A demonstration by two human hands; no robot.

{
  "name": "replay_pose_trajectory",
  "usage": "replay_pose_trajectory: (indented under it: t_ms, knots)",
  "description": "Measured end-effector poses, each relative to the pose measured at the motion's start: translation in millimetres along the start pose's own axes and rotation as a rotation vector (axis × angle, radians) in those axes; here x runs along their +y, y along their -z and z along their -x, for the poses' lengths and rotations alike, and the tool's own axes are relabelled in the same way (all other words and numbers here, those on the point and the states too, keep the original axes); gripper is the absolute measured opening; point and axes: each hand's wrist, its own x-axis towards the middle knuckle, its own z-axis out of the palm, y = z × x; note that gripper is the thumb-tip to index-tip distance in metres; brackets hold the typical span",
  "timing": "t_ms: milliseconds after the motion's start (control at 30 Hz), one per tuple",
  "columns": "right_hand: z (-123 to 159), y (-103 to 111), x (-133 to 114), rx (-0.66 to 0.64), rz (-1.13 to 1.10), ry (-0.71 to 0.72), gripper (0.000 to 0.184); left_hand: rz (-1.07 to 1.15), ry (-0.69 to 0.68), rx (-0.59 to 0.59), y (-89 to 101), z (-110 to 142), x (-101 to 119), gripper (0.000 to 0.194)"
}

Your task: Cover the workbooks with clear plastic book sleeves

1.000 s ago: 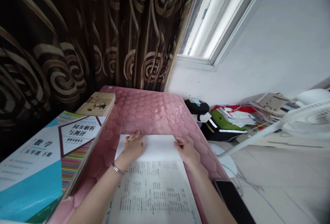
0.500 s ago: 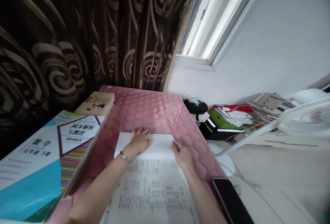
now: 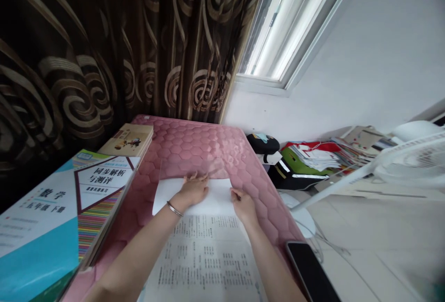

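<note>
Where the left hand [image 3: 195, 190] rests — paper [image 3: 218, 200] lies beneath.

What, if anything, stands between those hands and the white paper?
Nothing visible: the left hand lies over the white paper, the right hand is at its right edge. Whether the clear film beyond covers it is unclear.

The view's bottom edge crops the black rectangular phone [image 3: 309, 267] and printed white paper pages [image 3: 205, 252] (their text illegibly small).
</note>
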Motion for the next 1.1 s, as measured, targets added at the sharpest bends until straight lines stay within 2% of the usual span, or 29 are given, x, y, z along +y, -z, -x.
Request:
replay_pose_trajectory:
  t_ms: [333, 667, 900, 1100]
  knots:
    - [-5, 7, -5, -0.064, -0.141, 0.06, 0.031, 0.018, 0.005, -0.038, 7.5, -2, 6, 0.057]
    - [-8, 14, -9, -0.14, -0.24, 0.024, 0.031, 0.005, -0.012, -0.05, 11.0, -2, 6, 0.059]
    - [-21, 13, -10, -0.136, -0.205, 0.007, 0.032, 0.021, -0.013, -0.065, 18.7, 1, 8, 0.059]
    - [-27, 3, -4, -0.043, -0.097, -0.031, 0.033, 0.009, -0.002, -0.057, 15.3, 0, 2, 0.056]
